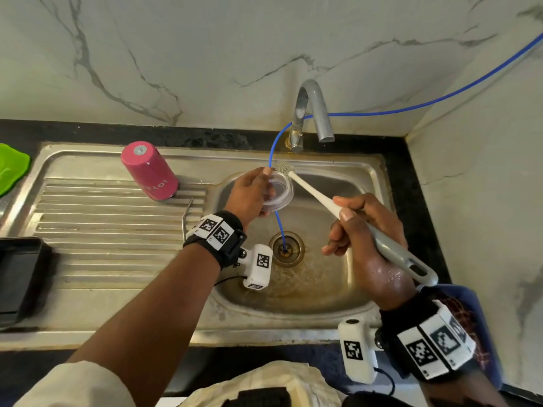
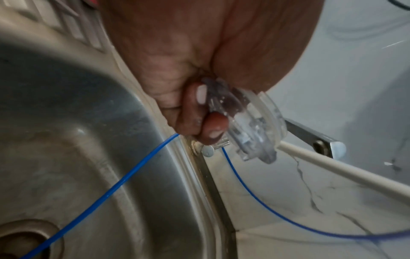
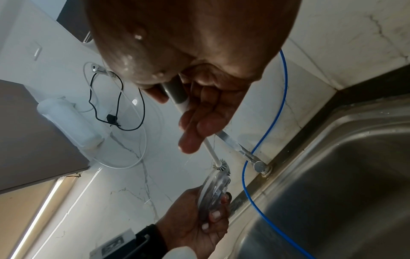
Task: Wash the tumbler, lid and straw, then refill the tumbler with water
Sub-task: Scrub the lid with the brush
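My left hand (image 1: 254, 190) grips the clear plastic lid (image 1: 281, 191) over the sink basin (image 1: 329, 277); its fingers (image 2: 213, 126) pinch the lid (image 2: 250, 126) edge-on. My right hand (image 1: 360, 227) holds a white long-handled brush (image 1: 317, 195), whose bristle head (image 1: 284, 168) touches the lid's far rim. In the right wrist view the brush head (image 3: 221, 166) sits atop the lid (image 3: 214, 194). The pink tumbler (image 1: 150, 171) stands upside down on the drainboard. A bent metal straw (image 1: 187, 214) lies on the drainboard beside it.
A steel tap (image 1: 311, 113) stands behind the basin, with no water seen running. A thin blue tube (image 1: 411, 108) runs from the right wall down into the drain (image 1: 286, 249). A green item (image 1: 11, 168) and a black tray (image 1: 17, 277) lie at the left.
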Available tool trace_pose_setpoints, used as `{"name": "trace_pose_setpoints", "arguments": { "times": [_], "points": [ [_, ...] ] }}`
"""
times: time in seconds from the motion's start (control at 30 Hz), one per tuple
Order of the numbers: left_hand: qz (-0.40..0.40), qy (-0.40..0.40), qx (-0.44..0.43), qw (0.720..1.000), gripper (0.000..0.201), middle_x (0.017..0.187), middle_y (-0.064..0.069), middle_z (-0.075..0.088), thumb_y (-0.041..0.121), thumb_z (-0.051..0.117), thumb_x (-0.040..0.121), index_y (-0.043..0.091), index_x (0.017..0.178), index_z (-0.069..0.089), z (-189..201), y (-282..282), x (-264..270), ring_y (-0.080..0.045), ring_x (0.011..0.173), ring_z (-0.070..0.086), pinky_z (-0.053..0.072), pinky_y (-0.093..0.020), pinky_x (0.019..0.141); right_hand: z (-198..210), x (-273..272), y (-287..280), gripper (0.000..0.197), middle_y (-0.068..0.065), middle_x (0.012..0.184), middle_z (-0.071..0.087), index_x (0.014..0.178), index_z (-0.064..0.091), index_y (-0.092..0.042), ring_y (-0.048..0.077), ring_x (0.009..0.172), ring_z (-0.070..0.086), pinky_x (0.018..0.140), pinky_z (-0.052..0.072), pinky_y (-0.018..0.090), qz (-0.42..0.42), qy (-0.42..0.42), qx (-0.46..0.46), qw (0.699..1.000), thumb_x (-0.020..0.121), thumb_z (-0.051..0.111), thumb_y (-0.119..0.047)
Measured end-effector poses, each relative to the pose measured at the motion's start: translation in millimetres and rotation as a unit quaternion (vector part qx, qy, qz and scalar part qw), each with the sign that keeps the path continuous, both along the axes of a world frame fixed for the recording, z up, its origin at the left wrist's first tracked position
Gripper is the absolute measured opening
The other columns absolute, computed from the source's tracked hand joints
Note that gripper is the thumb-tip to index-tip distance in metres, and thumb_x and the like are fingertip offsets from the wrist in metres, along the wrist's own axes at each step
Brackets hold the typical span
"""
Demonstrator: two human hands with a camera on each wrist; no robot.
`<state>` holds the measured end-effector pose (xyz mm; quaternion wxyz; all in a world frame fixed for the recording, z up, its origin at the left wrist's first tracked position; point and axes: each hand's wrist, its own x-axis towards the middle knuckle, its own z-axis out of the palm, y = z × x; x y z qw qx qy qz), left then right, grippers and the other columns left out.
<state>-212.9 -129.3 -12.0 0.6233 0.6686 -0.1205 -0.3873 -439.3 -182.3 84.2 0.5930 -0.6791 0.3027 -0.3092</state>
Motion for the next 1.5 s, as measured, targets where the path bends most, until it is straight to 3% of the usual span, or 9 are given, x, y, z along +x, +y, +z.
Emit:
{"name": "trace_pose_setpoints", "arguments": {
  "times": [0.2,0.4,0.57,0.63,0.83,0.97,1.23,1.33,1.5],
  "points": [
    [0.012,0.031,0.01,0.999,0.042,0.096,-0.011,0.068,0.043,0.053,0.108,0.008,0.127,0.066,4,1,11,-0.019,0.065,0.059,0.044,-0.023,0.048,5,-5,4,0.02,0.013,0.07,0.066,0.113,0.067,-0.014,0.03,0.053,0.07,0.051,0.054,0.024,-0.002,-0.006,-0.009,1.0,0.102,0.052,-0.019],
    [-0.1,-0.01,-0.007,0.995,0.033,0.082,-0.001,0.067,0.047,0.062,0.102,0.015,0.112,0.067,12,-7,-5,-0.006,0.053,0.056,0.041,-0.023,0.045,1,4,-3,0.022,0.016,0.07,0.065,0.116,0.067,-0.009,0.034,0.054,0.069,0.053,0.054,0.023,-0.008,-0.012,0.016,1.0,0.102,0.054,-0.019],
    [-0.013,0.081,-0.022,0.996,0.047,0.095,-0.007,0.072,0.045,0.078,0.092,0.011,0.122,0.067,9,-5,1,-0.015,0.062,0.061,0.043,-0.023,0.049,1,6,-2,0.024,0.014,0.07,0.065,0.118,0.067,-0.006,0.033,0.055,0.069,0.053,0.053,0.022,-0.014,-0.026,0.01,1.0,0.102,0.055,-0.019],
    [-0.013,0.163,-0.054,0.985,0.053,0.104,-0.013,0.072,0.045,0.078,0.092,0.004,0.125,0.07,8,-2,1,-0.023,0.082,0.067,0.056,-0.03,0.066,-1,5,0,0.024,0.013,0.069,0.066,0.115,0.068,-0.007,0.03,0.054,0.07,0.052,0.053,0.024,-0.027,-0.023,0.018,0.999,0.102,0.054,-0.022],
    [-0.054,0.295,-0.053,0.952,0.052,0.077,-0.006,0.065,0.057,0.061,0.098,0.014,0.077,0.08,18,8,-1,-0.022,0.066,0.059,0.048,-0.036,0.067,-6,-1,13,0.024,0.012,0.072,0.067,0.117,0.069,-0.011,0.029,0.056,0.072,0.054,0.054,0.028,-0.019,-0.019,0.014,1.0,0.103,0.052,-0.022],
    [0.027,0.403,-0.068,0.912,0.058,0.095,-0.015,0.072,0.057,0.058,0.099,0.002,0.096,0.076,16,7,2,-0.027,0.085,0.068,0.057,-0.048,0.094,-5,-6,12,0.025,0.014,0.073,0.067,0.117,0.068,-0.008,0.027,0.056,0.071,0.054,0.054,0.026,-0.019,-0.013,0.004,1.0,0.103,0.052,-0.02],
    [0.054,0.399,-0.054,0.914,0.054,0.084,-0.017,0.072,0.051,0.052,0.104,0.0,0.11,0.068,28,-1,2,-0.024,0.073,0.067,0.058,-0.028,0.058,-7,-5,15,0.023,0.013,0.073,0.067,0.117,0.067,-0.01,0.028,0.056,0.072,0.055,0.054,0.027,-0.015,-0.025,-0.009,1.0,0.104,0.051,-0.019],
    [0.023,0.356,-0.047,0.933,0.049,0.086,-0.016,0.072,0.049,0.052,0.101,0.003,0.107,0.068,27,-2,0,-0.025,0.077,0.064,0.052,-0.032,0.067,-6,3,10,0.023,0.014,0.072,0.066,0.116,0.068,-0.01,0.031,0.055,0.071,0.054,0.053,0.024,-0.025,-0.028,0.001,0.999,0.103,0.05,-0.019],
    [-0.002,0.37,-0.084,0.925,0.053,0.125,-0.019,0.068,0.052,0.043,0.098,0.012,0.127,0.063,23,2,5,-0.03,0.1,0.063,0.044,-0.039,0.085,-13,0,2,0.024,0.013,0.073,0.067,0.117,0.068,-0.013,0.031,0.056,0.071,0.053,0.054,0.028,-0.028,-0.015,0.02,0.999,0.103,0.051,-0.022]
  ]
}}
